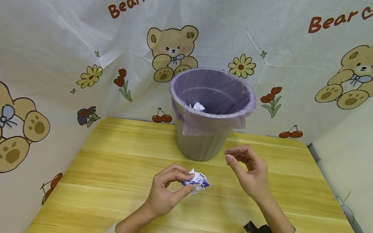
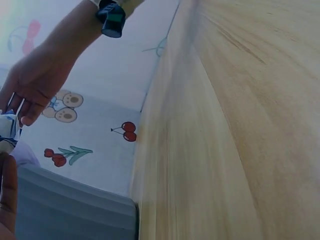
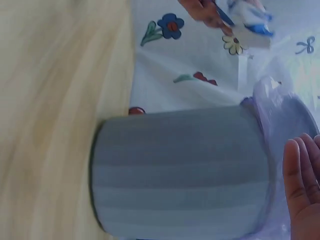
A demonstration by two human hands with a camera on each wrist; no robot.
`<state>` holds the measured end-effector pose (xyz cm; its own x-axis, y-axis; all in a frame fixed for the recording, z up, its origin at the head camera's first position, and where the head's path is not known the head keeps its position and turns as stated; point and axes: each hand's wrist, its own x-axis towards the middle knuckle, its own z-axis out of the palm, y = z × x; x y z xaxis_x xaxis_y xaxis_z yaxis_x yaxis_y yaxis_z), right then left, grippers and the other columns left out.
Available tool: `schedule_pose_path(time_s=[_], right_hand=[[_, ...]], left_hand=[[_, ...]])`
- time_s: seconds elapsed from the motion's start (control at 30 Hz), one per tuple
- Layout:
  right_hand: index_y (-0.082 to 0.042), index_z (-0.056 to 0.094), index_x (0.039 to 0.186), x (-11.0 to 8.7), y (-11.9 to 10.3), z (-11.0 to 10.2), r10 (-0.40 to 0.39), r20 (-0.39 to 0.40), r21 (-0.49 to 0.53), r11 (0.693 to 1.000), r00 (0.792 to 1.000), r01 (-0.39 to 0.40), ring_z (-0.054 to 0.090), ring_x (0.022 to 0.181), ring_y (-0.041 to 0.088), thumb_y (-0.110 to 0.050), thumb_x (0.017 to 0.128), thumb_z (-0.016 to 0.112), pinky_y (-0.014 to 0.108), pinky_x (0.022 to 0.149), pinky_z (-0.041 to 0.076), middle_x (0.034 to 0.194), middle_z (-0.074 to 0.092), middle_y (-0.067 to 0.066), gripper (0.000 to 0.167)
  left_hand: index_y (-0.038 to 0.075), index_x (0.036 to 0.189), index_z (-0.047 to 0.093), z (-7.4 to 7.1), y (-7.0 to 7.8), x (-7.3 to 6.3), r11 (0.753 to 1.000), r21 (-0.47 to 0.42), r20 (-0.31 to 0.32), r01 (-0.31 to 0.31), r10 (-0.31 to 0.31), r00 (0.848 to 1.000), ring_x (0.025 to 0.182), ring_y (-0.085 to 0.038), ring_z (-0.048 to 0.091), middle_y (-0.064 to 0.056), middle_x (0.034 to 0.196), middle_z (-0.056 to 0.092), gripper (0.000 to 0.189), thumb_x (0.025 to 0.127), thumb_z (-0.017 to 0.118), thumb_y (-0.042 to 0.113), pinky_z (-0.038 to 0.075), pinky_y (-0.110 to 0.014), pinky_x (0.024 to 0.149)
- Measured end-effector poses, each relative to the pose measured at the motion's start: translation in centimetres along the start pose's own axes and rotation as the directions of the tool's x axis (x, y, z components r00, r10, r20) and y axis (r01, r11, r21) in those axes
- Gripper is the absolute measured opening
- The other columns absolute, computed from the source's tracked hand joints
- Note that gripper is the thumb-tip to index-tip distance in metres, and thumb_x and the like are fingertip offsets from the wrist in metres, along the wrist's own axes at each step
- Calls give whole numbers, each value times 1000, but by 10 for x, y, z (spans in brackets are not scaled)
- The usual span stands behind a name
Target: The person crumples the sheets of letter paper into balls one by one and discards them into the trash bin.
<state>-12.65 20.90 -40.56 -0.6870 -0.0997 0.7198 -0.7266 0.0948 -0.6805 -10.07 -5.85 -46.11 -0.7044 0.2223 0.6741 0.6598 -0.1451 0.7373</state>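
Note:
My left hand (image 1: 167, 188) pinches a crumpled white and blue piece of paper (image 1: 196, 182) between thumb and fingers, above the table in front of the bin. In the left wrist view the paper (image 2: 9, 131) shows at the left edge. To the right, my right hand (image 1: 250, 171) is raised with its fingers loosely bent and nothing in them. A grey ribbed trash bin (image 1: 201, 146) stands upright beyond both hands, lined with a thin purple bag (image 1: 203, 124) folded over its rim. Inside lies another crumpled white paper (image 1: 198, 106).
The bin stands on a yellow wood-grain table (image 1: 118, 164), near its back edge. Behind and at the sides hangs a pale cloth (image 1: 128, 34) printed with bears, flowers and cherries. Dark straps (image 1: 259, 231) sit at both wrists.

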Motion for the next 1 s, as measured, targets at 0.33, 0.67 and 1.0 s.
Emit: schedule_pose_path(time_s=[0.33, 0.67, 1.0], right_hand=[[22, 63, 110, 41, 8, -24, 4, -134, 2, 1000, 991, -4, 71, 92, 12, 17, 95, 65, 19, 81, 61, 107, 77, 4, 15], [16, 65, 120, 70, 14, -37, -21, -252, -142, 990, 968, -15, 67, 112, 17, 10, 95, 70, 23, 92, 56, 119, 73, 2, 26], [-3, 62, 141, 101, 27, -51, 182, -268, -167, 958, 946, -232, 61, 126, 19, -17, 106, 69, 21, 101, 51, 141, 64, 7, 39]], left_hand=[[4, 112, 79, -1, -2, -4, 999, 4, 7, 39, -40, 999, 94, -15, 72, -14, 104, 71, 27, 88, 83, -7, 68, -29, 80], [5, 113, 79, -1, -4, -6, 999, 6, 9, 48, -48, 999, 95, -14, 72, -14, 105, 71, 28, 88, 83, -8, 67, -28, 80], [4, 113, 79, -1, -3, -8, 999, -5, 8, 52, -52, 999, 96, -14, 72, -14, 105, 70, 29, 88, 82, -10, 68, -29, 80]])
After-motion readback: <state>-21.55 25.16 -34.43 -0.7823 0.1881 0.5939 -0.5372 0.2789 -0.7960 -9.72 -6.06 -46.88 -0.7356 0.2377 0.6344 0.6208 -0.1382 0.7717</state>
